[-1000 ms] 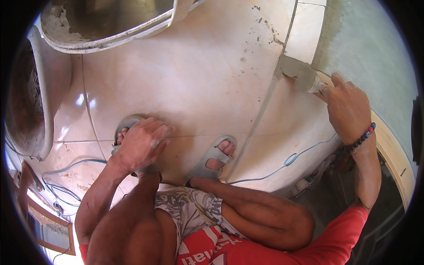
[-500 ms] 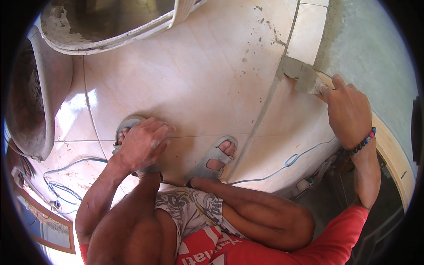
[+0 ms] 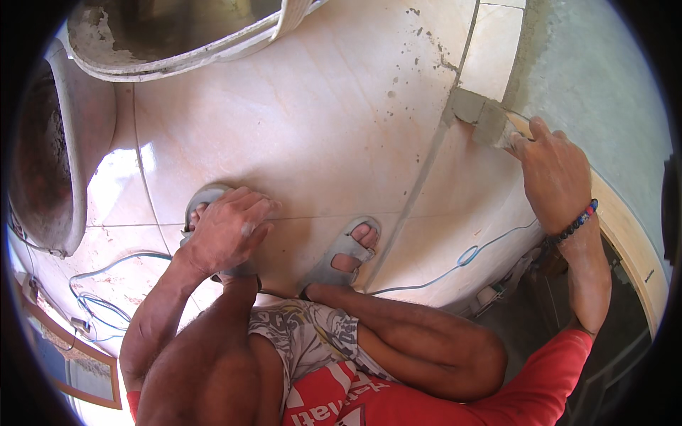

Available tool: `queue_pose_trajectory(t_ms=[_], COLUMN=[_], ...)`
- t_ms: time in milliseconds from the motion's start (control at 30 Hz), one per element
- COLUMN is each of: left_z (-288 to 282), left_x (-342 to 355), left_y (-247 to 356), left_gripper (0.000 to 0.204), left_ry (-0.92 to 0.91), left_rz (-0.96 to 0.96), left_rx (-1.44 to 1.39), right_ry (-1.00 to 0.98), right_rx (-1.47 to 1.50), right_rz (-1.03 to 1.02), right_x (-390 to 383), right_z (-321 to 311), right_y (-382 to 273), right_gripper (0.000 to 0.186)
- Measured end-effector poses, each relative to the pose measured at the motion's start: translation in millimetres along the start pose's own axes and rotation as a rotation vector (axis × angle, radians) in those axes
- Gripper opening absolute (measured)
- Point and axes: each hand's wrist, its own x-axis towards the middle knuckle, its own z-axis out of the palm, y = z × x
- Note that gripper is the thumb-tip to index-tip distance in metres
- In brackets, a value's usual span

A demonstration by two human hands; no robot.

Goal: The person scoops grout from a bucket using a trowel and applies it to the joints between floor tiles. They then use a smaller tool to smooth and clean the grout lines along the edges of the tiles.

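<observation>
Beside the wall edge at the right, my right hand (image 3: 558,170) is closed round a putty knife (image 3: 491,126), a flat grey-smeared blade. Its blade lies against a patch of wet grey mortar (image 3: 467,106) at the lower end of a narrow tile strip (image 3: 490,53). Most of the handle is hidden by my fingers. My left hand (image 3: 227,224) hangs over my left sandal, fingers loosely bent and thumb apart, with nothing visible in it.
A large white tub (image 3: 177,69) with greyish contents stands at the upper left, beside a dirty rounded vessel (image 3: 78,142). A thin blue cable (image 3: 114,259) crosses the tiled floor (image 3: 284,128). Pale wooden trim (image 3: 629,245) curves along the right.
My right hand and wrist have shifted very slightly left, with the putty knife still at the mortar patch. The left hand stays where it was.
</observation>
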Motion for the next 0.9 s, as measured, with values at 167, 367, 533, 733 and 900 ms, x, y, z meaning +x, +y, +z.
queue_pose_trajectory(t_ms=[167,367,533,733,900], left_z=[2.8,1.6,0.8,1.0,0.6], left_x=[-2.8,-1.3,-1.8,-1.3,-1.7], left_y=[-3.1,-1.5,0.5,0.6,1.3], left_gripper=[0.037,0.038,0.031,0.031,0.031], left_ry=[-0.002,-0.013,-0.007,-0.010,0.010], left_rz=[0.003,-0.007,-0.013,-0.013,0.002], left_rx=[-0.007,-0.004,0.005,0.002,0.000], right_ry=[0.042,0.059,0.019,0.097,0.131], right_rx=[-0.008,-0.001,0.028,0.022,-0.002], right_rz=[-0.001,0.000,-0.007,-0.023,-0.052], right_x=[-9.3,-7.5,-3.3,4.9,6.6], right_z=[-10.2,-10.9,-5.0,4.1,9.4], right_y=[-0.8,-1.0,-1.2,0.6,-2.0], right_gripper=[0.012,0.012,0.016,0.011,0.010])
